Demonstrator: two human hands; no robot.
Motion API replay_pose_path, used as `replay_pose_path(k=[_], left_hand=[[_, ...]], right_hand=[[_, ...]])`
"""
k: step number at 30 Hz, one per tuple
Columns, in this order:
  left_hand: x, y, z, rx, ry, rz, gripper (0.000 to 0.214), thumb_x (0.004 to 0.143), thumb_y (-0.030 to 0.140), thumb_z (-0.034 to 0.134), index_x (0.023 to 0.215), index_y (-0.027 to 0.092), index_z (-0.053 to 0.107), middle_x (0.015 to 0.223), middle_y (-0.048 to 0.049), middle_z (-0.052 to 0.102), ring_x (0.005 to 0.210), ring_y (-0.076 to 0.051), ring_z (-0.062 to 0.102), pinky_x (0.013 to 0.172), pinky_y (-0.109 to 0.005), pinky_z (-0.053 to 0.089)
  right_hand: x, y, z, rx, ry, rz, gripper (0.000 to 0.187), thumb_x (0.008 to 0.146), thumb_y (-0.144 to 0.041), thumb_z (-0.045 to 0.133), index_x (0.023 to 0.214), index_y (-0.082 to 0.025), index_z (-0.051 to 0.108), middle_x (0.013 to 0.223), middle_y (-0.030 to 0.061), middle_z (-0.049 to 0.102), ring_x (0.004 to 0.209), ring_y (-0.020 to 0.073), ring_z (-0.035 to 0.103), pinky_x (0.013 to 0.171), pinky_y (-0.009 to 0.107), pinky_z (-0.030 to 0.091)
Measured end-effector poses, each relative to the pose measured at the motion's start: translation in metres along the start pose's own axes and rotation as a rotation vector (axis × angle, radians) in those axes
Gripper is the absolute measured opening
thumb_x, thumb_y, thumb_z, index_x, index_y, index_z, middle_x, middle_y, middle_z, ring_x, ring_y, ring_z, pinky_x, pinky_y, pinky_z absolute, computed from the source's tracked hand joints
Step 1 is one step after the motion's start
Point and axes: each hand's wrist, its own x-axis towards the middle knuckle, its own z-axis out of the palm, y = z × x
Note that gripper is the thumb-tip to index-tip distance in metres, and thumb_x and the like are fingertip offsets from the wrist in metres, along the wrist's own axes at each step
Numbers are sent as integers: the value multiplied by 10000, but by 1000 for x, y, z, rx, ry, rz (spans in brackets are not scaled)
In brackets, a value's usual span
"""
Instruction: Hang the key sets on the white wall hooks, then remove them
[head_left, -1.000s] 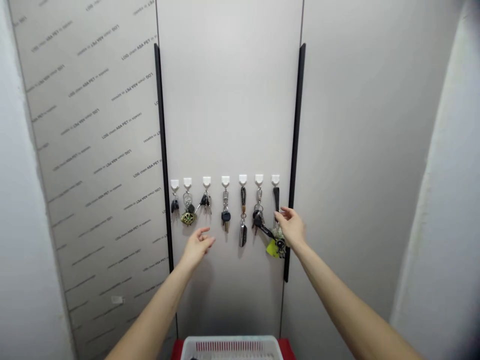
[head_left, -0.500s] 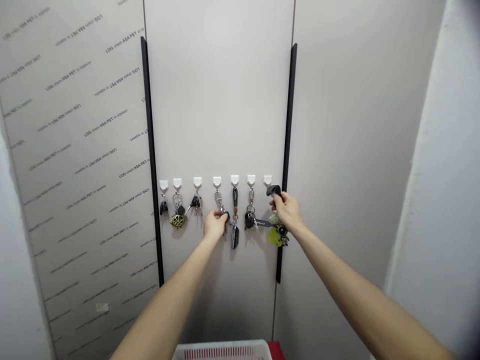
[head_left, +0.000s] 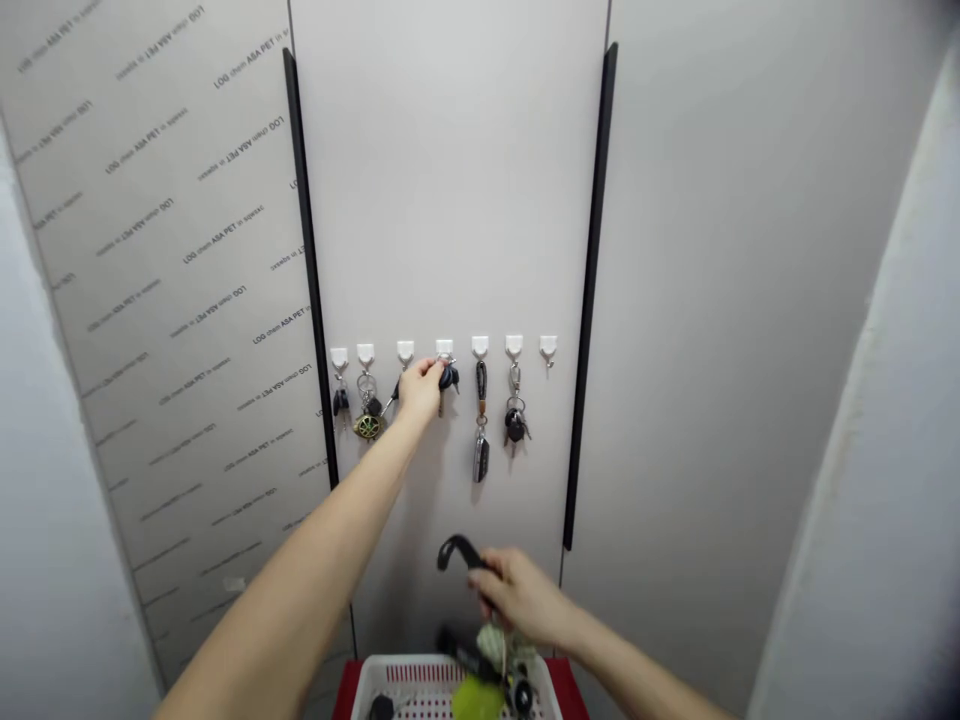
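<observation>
My left hand [head_left: 421,388] is closed on a bunch of keys [head_left: 448,376] with dark heads, just under the fourth white hook [head_left: 445,347]. Whether its ring still sits on that hook I cannot tell. Lower down, my right hand [head_left: 517,592] grips a keychain by its black strap [head_left: 461,550]; the strap's loop sticks out to the left. Below the fingers dangle a yellow-green tag [head_left: 477,700], a pale charm and dark keys, blurred by motion. They hang over a white plastic basket [head_left: 365,692], where a dark item [head_left: 381,707] lies.
More key bunches hang on neighbouring hooks: a car key on a braided strap [head_left: 481,455], dark keys [head_left: 515,425] right of it, a round brass-coloured charm [head_left: 367,427] and black keys [head_left: 341,402] at left. Black door handles [head_left: 590,300] flank the row. Red material [head_left: 568,690] shows under the basket.
My right hand has taken the strapped keychain off the rightmost hook and brought it down over the basket. My left hand has moved up with its keys towards the hook. The view has tilted down.
</observation>
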Motion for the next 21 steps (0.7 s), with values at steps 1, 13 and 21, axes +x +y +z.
replay_pose_path(k=[1, 13, 21], left_hand=[[3, 4, -1, -10, 5, 15, 184, 602, 272, 455, 664, 129, 553, 594, 12, 543, 566, -84, 471, 567, -189, 353], [-30, 39, -43, -160, -99, 7, 178, 596, 302, 467, 653, 135, 490, 566, 26, 473, 496, -68, 429, 494, -180, 327], [-183, -44, -102, 265, -711, -456, 151, 616, 262, 445, 555, 138, 506, 530, 24, 454, 532, -84, 401, 511, -184, 315]], right_hand=[[-2, 7, 12, -20, -32, 19, 185, 666, -256, 335, 610, -136, 463, 449, -43, 437, 334, 29, 328, 323, 135, 246], [1, 13, -4, -259, -55, -77, 248, 612, -336, 442, 653, -129, 571, 525, -23, 510, 475, 64, 411, 422, 154, 290], [29, -19, -64, -191, 300, -111, 257, 632, -333, 395, 594, -122, 536, 480, -4, 508, 423, 70, 438, 436, 185, 318]])
